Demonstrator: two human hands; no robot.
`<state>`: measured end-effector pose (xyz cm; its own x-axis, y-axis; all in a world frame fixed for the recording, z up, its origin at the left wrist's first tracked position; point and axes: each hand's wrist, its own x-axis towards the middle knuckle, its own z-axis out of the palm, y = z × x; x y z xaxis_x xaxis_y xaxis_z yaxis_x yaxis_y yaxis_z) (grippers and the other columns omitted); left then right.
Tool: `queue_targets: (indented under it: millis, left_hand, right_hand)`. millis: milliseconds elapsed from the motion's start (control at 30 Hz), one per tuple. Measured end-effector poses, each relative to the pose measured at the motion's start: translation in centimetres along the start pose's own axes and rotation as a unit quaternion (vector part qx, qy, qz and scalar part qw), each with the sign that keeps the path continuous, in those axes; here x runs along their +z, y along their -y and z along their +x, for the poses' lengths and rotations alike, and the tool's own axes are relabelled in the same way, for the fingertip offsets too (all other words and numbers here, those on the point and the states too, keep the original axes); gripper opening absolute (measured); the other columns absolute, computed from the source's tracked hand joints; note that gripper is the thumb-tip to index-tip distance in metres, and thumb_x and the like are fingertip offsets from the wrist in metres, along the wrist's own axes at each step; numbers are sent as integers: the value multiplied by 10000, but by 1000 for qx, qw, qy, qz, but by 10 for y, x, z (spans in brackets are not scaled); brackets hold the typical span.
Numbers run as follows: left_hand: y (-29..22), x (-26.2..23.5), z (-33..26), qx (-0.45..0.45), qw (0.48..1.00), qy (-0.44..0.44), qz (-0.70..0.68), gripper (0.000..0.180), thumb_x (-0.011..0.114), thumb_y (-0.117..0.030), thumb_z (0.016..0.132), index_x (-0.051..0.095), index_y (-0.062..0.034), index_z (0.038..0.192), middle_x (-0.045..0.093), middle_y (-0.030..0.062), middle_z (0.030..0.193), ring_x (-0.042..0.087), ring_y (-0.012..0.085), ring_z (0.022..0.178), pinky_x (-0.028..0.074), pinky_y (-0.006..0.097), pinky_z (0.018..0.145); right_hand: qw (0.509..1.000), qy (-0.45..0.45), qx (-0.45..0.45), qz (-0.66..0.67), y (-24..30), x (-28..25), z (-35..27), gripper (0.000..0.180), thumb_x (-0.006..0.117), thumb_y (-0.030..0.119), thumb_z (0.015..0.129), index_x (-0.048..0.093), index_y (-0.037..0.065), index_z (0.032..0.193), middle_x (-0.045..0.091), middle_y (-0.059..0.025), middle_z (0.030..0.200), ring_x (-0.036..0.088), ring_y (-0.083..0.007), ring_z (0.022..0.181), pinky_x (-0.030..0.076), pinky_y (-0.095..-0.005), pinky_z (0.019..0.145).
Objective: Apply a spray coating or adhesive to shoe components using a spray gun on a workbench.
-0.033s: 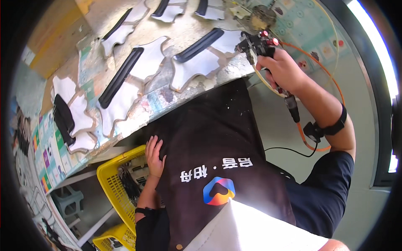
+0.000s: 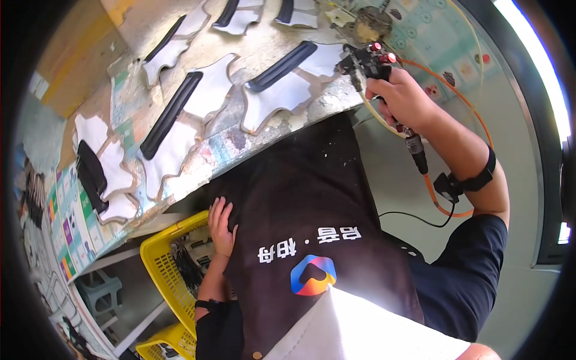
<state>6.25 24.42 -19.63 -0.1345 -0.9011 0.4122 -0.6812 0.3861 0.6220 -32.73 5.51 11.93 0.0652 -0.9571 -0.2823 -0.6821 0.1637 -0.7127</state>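
Note:
My right hand (image 2: 408, 102) grips a spray gun (image 2: 367, 62) at the right end of the worktable, fingers wrapped round its handle. The gun's nozzle end points left, toward a white shoe-upper-like piece (image 2: 276, 99) with a black padded strip (image 2: 282, 66) on it. To its left lies a similar white piece (image 2: 210, 93) with its own black strip (image 2: 171, 114). Low on the left, my left hand (image 2: 222, 225) rests against my dark apron (image 2: 288, 180), fingers stretched and empty, close to the rim of a yellow basket (image 2: 157, 255).
More white pieces with black parts lie at the table's back and left, including one with a folded black part (image 2: 91, 174). An orange hose (image 2: 465, 96) and a pale hose run from the gun. A round, crusted container (image 2: 373, 24) stands behind it. Another yellow basket (image 2: 171, 342) sits lower left.

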Motion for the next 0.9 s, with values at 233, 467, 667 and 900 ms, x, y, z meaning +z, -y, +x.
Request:
queue_targets:
  millis: [233, 467, 667, 900]
  left_hand:
    - [-1, 3, 1, -4, 1000, 10, 20, 549, 653, -42, 777, 556, -12, 1317, 483, 189, 1440, 420, 396, 1360, 284, 492, 1151]
    - [-3, 5, 0, -6, 1000, -7, 20, 545, 652, -14, 769, 566, -8, 1307, 490, 184, 1438, 430, 389, 1356, 298, 492, 1145]
    - [1, 3, 0, 2, 1000, -1, 19, 526, 652, -43, 783, 568, 3, 1300, 495, 190, 1432, 433, 399, 1351, 303, 493, 1140]
    - [3, 4, 0, -5, 1000, 11, 24, 487, 628, -132, 852, 555, 5, 1313, 487, 200, 1437, 432, 406, 1350, 300, 502, 1140]
  right_hand:
    - [996, 78, -39, 0, 4, -9, 0, 147, 507, 10, 871, 634, -19, 939, 575, -86, 647, 572, -140, 449, 457, -332, 392]
    - [995, 61, 22, 71, 16, 8, -9, 239, 552, 202, 922, 594, -22, 852, 426, -20, 508, 455, -136, 408, 346, -306, 411]
    - [994, 107, -25, 20, 19, 9, -27, 229, 520, 191, 942, 583, -8, 847, 427, -20, 505, 473, -132, 413, 362, -303, 409]
    - [994, 108, -12, 27, 18, 10, -37, 231, 511, 171, 949, 614, -14, 856, 461, -15, 524, 503, -129, 427, 397, -301, 407]
